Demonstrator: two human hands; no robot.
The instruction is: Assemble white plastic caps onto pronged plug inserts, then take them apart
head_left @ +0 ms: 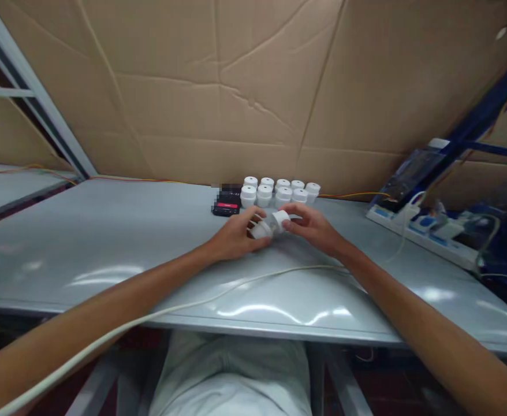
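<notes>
A person's left hand (236,236) with fingers (253,213) curled around a white piece (261,230), right hand (313,227) pinching a white cap (280,220) just beside it, midway along the tabletop (106,231), near white cylinders (283,197) by its far edge

the tabletop (106,231) looks smooth and glossy, like coated metal, throwing back bright streaks near its front edge. the backing sheet (236,86) is brown cardboard, matt and papery, with raised creases. the left held piece (261,230) and the right held piece (281,221) look like smooth white plastic, as do the pieces in rows (264,192). the dark box (226,203) is partly pixelated, so its material is hard to tell. the power strip (461,254) seems hard, smooth plastic; the pale cable (28,394) has a plastic-looking sheath. the trousers (236,375) are soft, matt, wrinkled cloth. the grey frame (42,92) and blue post (478,122) look like painted metal.
</notes>
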